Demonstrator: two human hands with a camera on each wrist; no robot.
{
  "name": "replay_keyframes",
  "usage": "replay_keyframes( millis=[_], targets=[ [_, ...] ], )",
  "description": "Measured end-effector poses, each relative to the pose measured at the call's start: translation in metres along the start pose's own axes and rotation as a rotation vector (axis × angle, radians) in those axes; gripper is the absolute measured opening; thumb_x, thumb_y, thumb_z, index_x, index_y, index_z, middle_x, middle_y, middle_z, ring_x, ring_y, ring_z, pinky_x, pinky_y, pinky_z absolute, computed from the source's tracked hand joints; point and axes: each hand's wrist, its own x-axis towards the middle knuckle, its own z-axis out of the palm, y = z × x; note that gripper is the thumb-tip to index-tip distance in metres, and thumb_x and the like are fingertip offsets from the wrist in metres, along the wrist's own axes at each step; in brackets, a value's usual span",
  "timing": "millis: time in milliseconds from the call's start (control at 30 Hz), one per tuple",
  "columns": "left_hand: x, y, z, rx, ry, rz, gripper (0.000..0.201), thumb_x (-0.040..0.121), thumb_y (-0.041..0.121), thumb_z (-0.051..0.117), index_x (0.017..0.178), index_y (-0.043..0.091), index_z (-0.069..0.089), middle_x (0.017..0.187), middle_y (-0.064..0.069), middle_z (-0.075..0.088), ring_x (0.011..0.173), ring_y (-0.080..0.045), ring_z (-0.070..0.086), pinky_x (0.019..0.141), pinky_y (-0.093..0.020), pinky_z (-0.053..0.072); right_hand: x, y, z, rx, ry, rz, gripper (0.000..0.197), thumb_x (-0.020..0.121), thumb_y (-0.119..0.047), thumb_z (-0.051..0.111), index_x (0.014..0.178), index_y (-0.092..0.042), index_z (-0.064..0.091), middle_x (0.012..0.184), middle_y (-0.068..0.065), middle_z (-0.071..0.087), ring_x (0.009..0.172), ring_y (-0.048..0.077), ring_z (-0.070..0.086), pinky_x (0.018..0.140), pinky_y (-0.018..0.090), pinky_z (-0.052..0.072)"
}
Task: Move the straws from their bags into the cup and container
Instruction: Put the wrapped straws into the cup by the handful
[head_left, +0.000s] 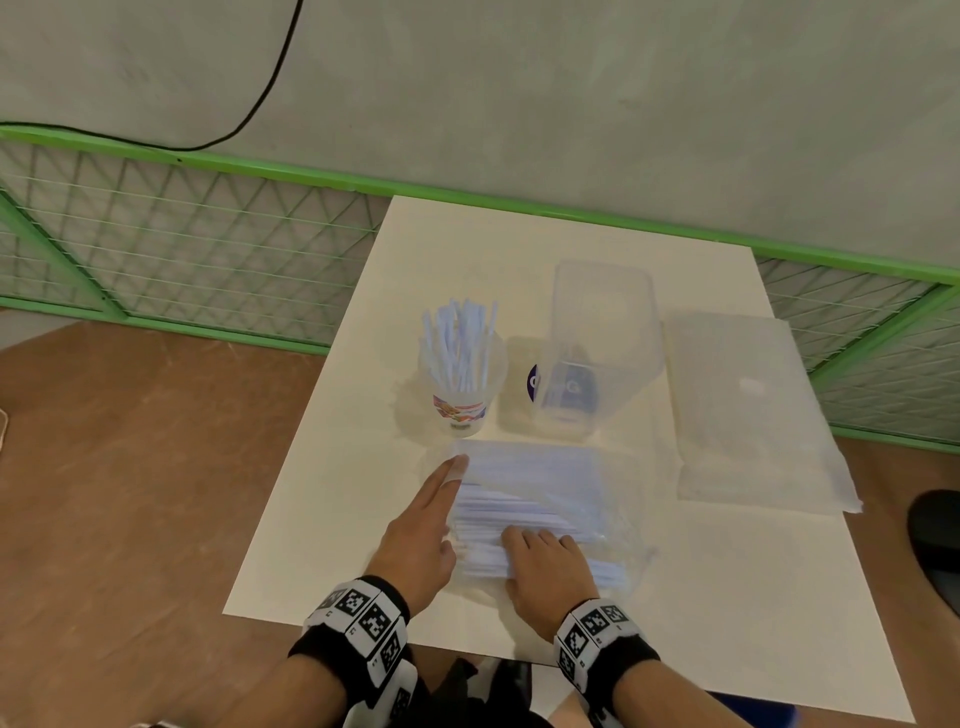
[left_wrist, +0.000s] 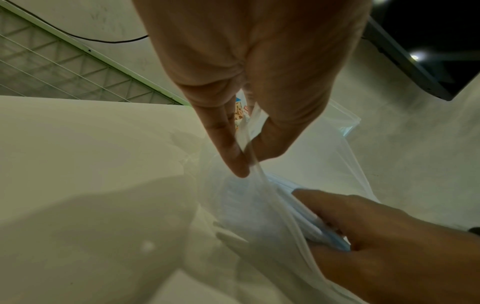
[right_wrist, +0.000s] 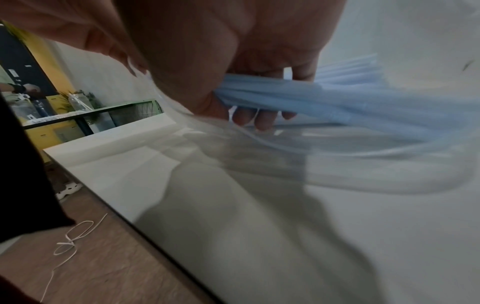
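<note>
A clear bag (head_left: 540, 467) of pale blue straws (head_left: 524, 512) lies on the white board (head_left: 727, 597) in front of me. My left hand (head_left: 457, 467) pinches the bag's open edge (left_wrist: 253, 164) between thumb and finger (left_wrist: 233, 156). My right hand (head_left: 540, 545) reaches into the bag and grips a bundle of straws (right_wrist: 363, 102). Behind the bag stands a clear cup (head_left: 460, 395) with several straws upright in it. Right of the cup is a clear container (head_left: 597, 332), which looks empty of straws.
A flat, empty clear bag (head_left: 748, 410) lies at the right of the board. A green mesh fence (head_left: 208, 234) runs behind it. The board sits on a brown wooden surface (head_left: 130, 493). A dark object (head_left: 935, 540) shows at the right edge.
</note>
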Motion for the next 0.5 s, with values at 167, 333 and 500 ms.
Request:
replay_keyframes(
  millis=[167,333,500],
  targets=[
    [0.0011,0.001,-0.0002,0.005,0.004,-0.004,0.1,0.083,-0.005,0.052,0.146,0.053,0.001,0.142,0.05,-0.007,0.087,-0.003,0.057,0.075,-0.002,0.039,0.0062,0.003,0.0051,-0.038,-0.011,-0.003,0.036,0.099,-0.014,0.04,0.134,-0.019,0.043,0.135,0.003,0.054,0.125,0.027,0.048,0.103,0.041,0.035],
    [-0.0005,0.001,-0.0008,0.009,0.009,0.004,0.099,0.082,-0.005,0.051,0.148,0.051,0.003,0.143,0.049,-0.005,0.088,-0.005,0.06,0.081,-0.015,0.047,0.0096,0.0034,0.0054,-0.092,-0.033,-0.009,0.035,0.097,-0.01,0.041,0.13,-0.013,0.053,0.133,0.008,0.055,0.125,0.03,0.048,0.103,0.044,0.036],
    [0.0007,0.0015,-0.0013,0.02,0.012,0.013,0.099,0.081,-0.005,0.051,0.148,0.049,0.003,0.143,0.048,-0.006,0.088,-0.006,0.059,0.08,-0.012,0.044,0.0106,-0.0002,0.0001,-0.109,-0.012,-0.012,0.035,0.094,-0.008,0.042,0.126,-0.008,0.056,0.129,0.012,0.057,0.12,0.033,0.051,0.1,0.046,0.04]
  ],
)
